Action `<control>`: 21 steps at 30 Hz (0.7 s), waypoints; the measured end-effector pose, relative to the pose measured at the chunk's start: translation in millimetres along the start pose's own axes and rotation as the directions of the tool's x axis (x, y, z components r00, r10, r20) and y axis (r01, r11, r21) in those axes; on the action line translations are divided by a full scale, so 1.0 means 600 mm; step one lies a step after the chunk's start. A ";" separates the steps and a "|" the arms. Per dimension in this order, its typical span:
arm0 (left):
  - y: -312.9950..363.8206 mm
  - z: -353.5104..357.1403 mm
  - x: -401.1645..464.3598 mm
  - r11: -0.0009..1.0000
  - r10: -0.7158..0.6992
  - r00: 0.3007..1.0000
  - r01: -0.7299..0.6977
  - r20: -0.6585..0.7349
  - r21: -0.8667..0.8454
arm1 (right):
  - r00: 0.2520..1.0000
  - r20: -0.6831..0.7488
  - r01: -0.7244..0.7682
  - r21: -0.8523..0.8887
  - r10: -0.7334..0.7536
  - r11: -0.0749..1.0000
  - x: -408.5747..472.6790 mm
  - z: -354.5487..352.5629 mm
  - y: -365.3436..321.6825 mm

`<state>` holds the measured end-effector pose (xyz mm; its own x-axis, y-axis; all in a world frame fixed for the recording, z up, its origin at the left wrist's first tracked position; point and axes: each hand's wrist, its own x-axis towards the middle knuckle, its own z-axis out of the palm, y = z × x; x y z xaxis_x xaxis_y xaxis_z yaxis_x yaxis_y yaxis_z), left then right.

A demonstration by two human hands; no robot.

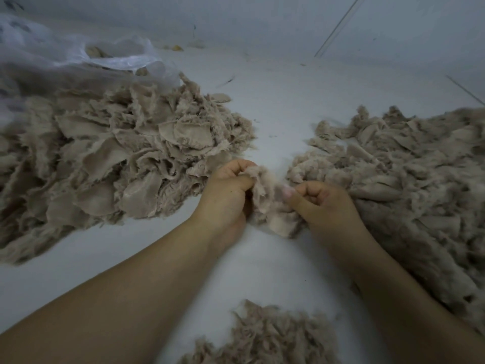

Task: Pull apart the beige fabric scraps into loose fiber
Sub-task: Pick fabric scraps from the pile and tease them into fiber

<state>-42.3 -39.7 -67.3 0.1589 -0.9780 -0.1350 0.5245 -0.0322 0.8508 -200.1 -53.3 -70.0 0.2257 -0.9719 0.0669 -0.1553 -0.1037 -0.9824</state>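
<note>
A pale floor (275,106) fills the view and carries everything else. The biggest mass on it is the left pile (118,158), a heap of beige scraps with flat woven pieces and frayed edges, reaching from the left edge nearly to the middle. Across a bare strip from it lies the right pile (409,179), also beige, lower and more shredded, running off the right edge and down toward the near corner. Behind the left pile, at the far left, a clear plastic bag (65,48) sits crumpled and partly over the heap, with a few beige bits visible through it. A smaller near pile (265,337) of loose fiber lies at the bottom edge between the two forearms. In the middle, between the big piles and just above the floor, is the scrap (270,203) being worked, a fuzzy beige piece with a smoother corner hanging at its lower end. The left hand (228,195) grips its left side with fingers curled tight around the cloth and the thumb pressed against it. The right hand (322,203) holds its right side in a closed fist, the thumb tip pinching the fabric against the curled fingers. The two hands sit close together, with the scrap bunched between them.
</note>
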 end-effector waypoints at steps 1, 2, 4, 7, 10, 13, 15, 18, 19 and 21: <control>0.002 -0.001 0.001 0.998 0.003 1.000 -0.004 -0.019 -0.067 | 0.998 -0.056 -0.025 0.062 0.028 0.998 0.001 0.000 0.002; 0.005 -0.003 0.003 0.993 0.002 0.999 -0.005 -0.032 -0.118 | 0.991 -0.120 -0.040 0.112 0.054 0.993 0.004 -0.001 0.003; 0.008 -0.006 0.004 0.991 0.003 1.000 -0.006 -0.021 -0.136 | 0.969 -0.236 -0.032 0.151 0.068 0.988 0.008 -0.004 0.004; 0.007 -0.004 0.002 1.000 0.017 0.999 -0.016 0.042 -0.027 | 0.958 -0.286 0.011 0.133 0.027 0.991 0.007 -0.004 0.004; 0.004 0.000 0.002 0.999 0.030 0.999 -0.031 0.036 0.033 | 0.954 -0.296 0.046 0.023 -0.037 0.999 0.001 0.000 0.008; 0.003 0.005 0.003 0.996 0.012 0.999 -0.015 0.038 0.084 | 0.973 -0.231 0.039 0.083 -0.019 0.996 -0.005 0.005 -0.001; 0.001 0.007 0.002 0.995 -0.006 0.999 0.001 0.045 0.098 | 0.992 -0.127 0.035 0.105 -0.022 0.994 -0.009 0.008 -0.005; 0.001 0.009 -0.001 0.995 -0.008 0.996 -0.001 0.084 0.100 | 0.996 -0.028 0.080 0.014 -0.079 0.997 -0.010 0.014 -0.005; 0.001 0.010 -0.003 0.992 -0.011 0.996 -0.001 0.092 0.129 | 0.996 -0.037 0.083 0.010 -0.083 0.996 -0.009 0.013 -0.003; -0.001 0.011 -0.003 0.984 -0.019 0.997 0.006 0.072 0.178 | 0.998 -0.057 0.046 0.064 -0.042 0.997 -0.004 0.010 0.001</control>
<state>-48.4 -39.1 -63.9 0.0885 -0.9895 -0.1144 0.3678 -0.0743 0.9269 -195.0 -49.8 -71.7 0.1773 -0.9771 0.1180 -0.0825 -0.1343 -0.9875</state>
